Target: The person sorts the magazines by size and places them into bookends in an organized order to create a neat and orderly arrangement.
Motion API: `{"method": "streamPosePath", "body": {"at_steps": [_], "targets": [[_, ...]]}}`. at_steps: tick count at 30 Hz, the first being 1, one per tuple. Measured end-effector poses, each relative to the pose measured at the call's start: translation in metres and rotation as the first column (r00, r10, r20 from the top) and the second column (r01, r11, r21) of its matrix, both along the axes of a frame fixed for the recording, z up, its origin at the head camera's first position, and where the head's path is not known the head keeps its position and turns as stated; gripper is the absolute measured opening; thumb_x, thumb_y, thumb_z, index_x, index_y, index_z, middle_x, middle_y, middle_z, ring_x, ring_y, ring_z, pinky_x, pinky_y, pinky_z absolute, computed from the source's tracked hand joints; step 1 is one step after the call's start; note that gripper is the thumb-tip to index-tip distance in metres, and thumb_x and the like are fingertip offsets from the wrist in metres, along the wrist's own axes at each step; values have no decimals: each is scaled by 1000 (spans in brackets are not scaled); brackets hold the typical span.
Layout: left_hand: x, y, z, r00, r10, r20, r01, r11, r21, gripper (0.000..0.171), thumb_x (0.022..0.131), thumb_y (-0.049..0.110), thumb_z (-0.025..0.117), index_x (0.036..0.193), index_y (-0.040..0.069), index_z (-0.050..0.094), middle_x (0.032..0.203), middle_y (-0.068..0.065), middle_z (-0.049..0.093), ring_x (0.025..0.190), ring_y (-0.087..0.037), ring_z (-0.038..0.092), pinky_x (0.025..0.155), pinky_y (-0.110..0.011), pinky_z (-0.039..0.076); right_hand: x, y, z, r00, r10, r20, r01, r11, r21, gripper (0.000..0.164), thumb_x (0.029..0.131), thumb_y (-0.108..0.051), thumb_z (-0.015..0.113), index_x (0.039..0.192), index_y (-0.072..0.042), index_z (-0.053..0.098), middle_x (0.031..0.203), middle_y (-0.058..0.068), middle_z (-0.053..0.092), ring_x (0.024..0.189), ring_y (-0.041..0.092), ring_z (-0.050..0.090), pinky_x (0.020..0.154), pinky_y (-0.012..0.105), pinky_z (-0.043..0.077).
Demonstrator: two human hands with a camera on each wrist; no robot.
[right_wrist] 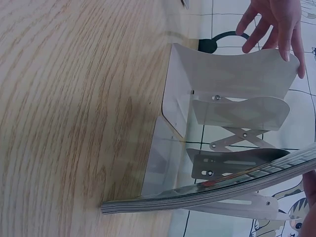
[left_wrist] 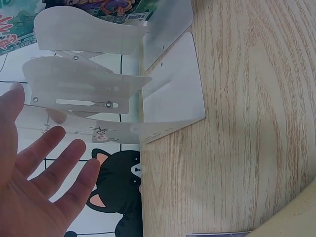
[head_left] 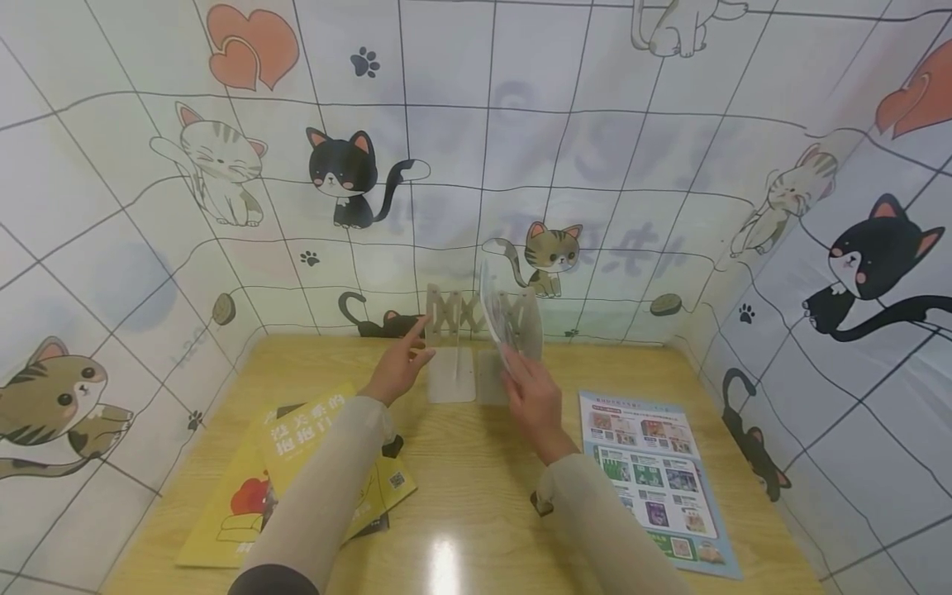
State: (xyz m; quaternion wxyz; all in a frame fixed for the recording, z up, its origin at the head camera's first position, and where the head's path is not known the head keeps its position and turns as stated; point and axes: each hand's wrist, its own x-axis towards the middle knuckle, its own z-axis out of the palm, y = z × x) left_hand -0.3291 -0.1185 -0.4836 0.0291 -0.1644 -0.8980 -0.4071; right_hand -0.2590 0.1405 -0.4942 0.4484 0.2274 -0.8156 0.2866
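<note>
An expandable bookend of pale metal, with upright plates joined by crossed scissor links, stands against the back wall. My right hand grips a thin paperback book by its near side. The book stands upright between the right-hand plates, its lower end over the bookend's base in the right wrist view. Part of its colourful cover shows in the left wrist view. At the left end plate is my left hand, fingers spread and loosely extended, index fingertip touching that plate's upper part.
Yellow books lie overlapped on the wooden table at the left, partly under my left forearm. A blue-edged printed sheet lies flat at the right. Cat-patterned sheeting encloses the table's back and sides.
</note>
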Motion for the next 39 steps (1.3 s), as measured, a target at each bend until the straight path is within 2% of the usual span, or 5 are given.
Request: {"method": "streamPosePath", "body": {"at_steps": [8,14,21,31,39], "targets": [[0,0,0,1000,1,-1,-1,1000,11,64,101,27,54,156,28,21,129,-17,57,105,-35,62,88,-53,49,-6,-3,3,998,-54,38,53,998,18,41,93,-16,65,134,-16,60,101,12,61,88,27,58,70,42,53],[-1,1,0,1000,-2,0,2,1000,8,65,101,25,54,156,28,21,130,-19,57,106,-36,62,88,-54,48,-6,-5,5,996,-42,80,41,999,18,46,92,-12,67,137,-17,58,103,13,59,89,27,58,74,42,52],[-1,1,0,1000,-6,-3,6,1000,7,64,102,30,53,156,28,20,131,-20,56,106,-36,62,88,-54,49,-8,-5,5,994,-22,104,21,1000,18,50,92,-13,67,140,-18,54,110,13,58,94,27,58,79,41,52],[-1,0,-1,1000,-7,-12,8,1000,16,64,101,25,54,156,27,21,131,-22,56,104,-37,62,87,-54,49,-8,-8,5,993,-34,115,31,999,30,59,87,-9,72,142,-19,52,113,11,58,97,27,58,81,42,52],[-2,0,-3,1000,-6,-19,6,1000,2,65,101,27,54,156,27,21,129,-19,58,104,-36,62,86,-54,49,-7,-6,-4,991,-6,132,2,1000,30,67,81,-7,77,142,-18,52,113,12,59,96,28,60,79,43,54]]}}
